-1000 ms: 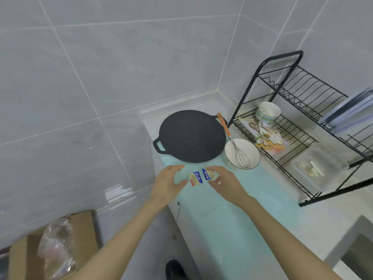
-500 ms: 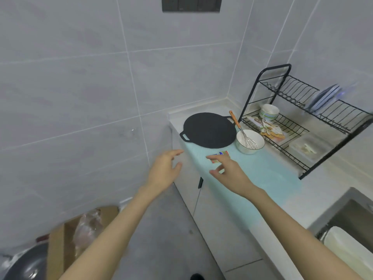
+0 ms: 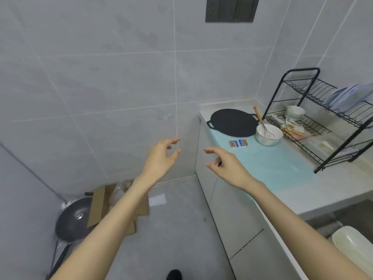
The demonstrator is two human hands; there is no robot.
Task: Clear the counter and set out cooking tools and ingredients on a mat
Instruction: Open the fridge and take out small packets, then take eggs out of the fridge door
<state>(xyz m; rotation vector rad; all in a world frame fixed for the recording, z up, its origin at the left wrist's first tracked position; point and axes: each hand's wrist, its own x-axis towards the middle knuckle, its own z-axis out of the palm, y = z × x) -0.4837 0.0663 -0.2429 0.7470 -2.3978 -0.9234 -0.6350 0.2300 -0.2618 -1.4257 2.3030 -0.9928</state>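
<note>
A light blue mat (image 3: 268, 162) covers the counter. On its far end lie a flat black griddle pan (image 3: 232, 122), a white bowl (image 3: 269, 136) with a wire whisk (image 3: 263, 126) in it, and two small packets (image 3: 238, 143) side by side. My left hand (image 3: 161, 156) hovers in the air left of the counter, fingers loosely spread and holding nothing. Over the mat's near left edge my right hand (image 3: 228, 164) hangs with relaxed fingers, also empty, well short of the packets.
A black dish rack (image 3: 323, 126) stands at the right with a small bowl (image 3: 294, 113), plates and a food packet. A sink (image 3: 343, 225) with a pale basin lies at the near right. On the floor at the left sit a wok (image 3: 74, 219) and cardboard (image 3: 103, 205).
Both hands let go of the two packets and drew back from the mat. The view pulled away and swung left, showing the floor, the wok and the wall panel.
</note>
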